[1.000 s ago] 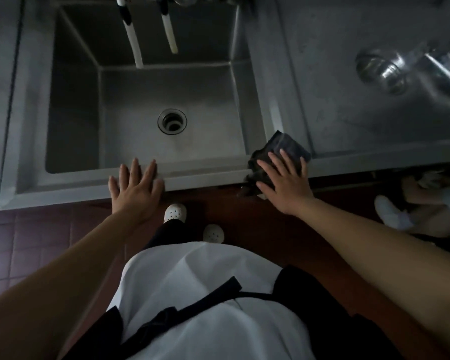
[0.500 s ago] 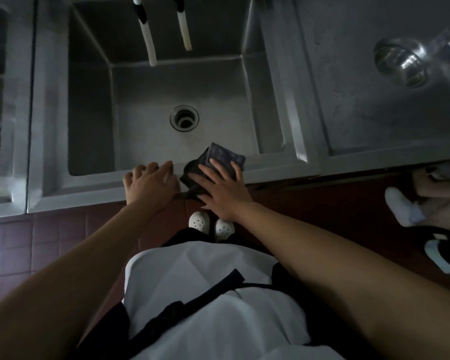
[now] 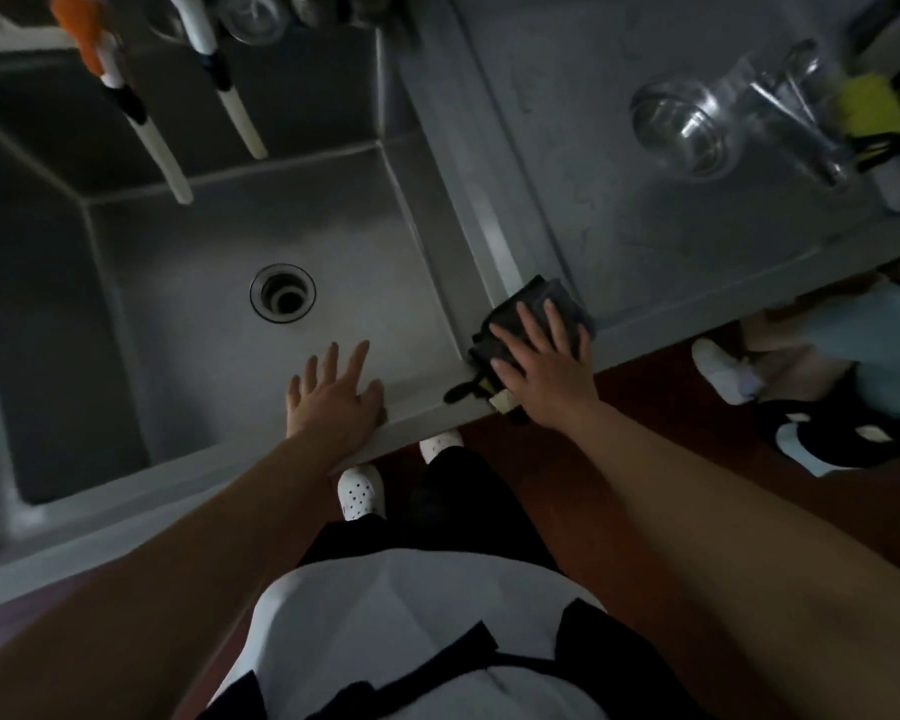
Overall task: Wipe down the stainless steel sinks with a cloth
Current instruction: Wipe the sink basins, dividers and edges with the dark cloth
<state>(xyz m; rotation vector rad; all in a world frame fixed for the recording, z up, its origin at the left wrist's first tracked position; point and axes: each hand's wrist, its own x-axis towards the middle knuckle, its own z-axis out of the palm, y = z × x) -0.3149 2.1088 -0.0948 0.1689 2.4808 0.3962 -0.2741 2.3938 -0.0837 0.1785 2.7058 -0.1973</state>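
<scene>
Two bare hands are at the front rim of the stainless steel sink (image 3: 427, 407), which serves as the landmark here. The right hand (image 3: 544, 363) lies flat on a dark cloth (image 3: 533, 309), fingers straight and slightly spread, pressing the cloth onto the sink's front right corner, where the rim meets the dividing ridge and the flat steel drainboard (image 3: 619, 210) to the right of the sink. The fingers are not curled round the cloth; the palm and fingers simply cover its near half, while its far edge shows beyond the fingertips. A small pale tag and a dark loop of the cloth stick out at the rim edge by the thumb. The left hand (image 3: 333, 394) rests on the sink's front rim, left of the cloth and apart from it, with fingers straight and spread, reaching over the basin and holding nothing.

Inside the sink the round drain (image 3: 282, 293) sits in the basin floor, beyond the left hand. Two white spray hoses (image 3: 167, 153) with dark bands hang down over the sink's back wall. On the drainboard, toward its far right, stand a shiny metal bowl (image 3: 681, 129) and a faucet fitting, with something yellow beside them that is too blurred to tell. Below the sink's front rim, on the dark red floor, are the person's white perforated shoes (image 3: 359, 491). Another person's white shoe (image 3: 723, 368) shows under the drainboard's front edge.
</scene>
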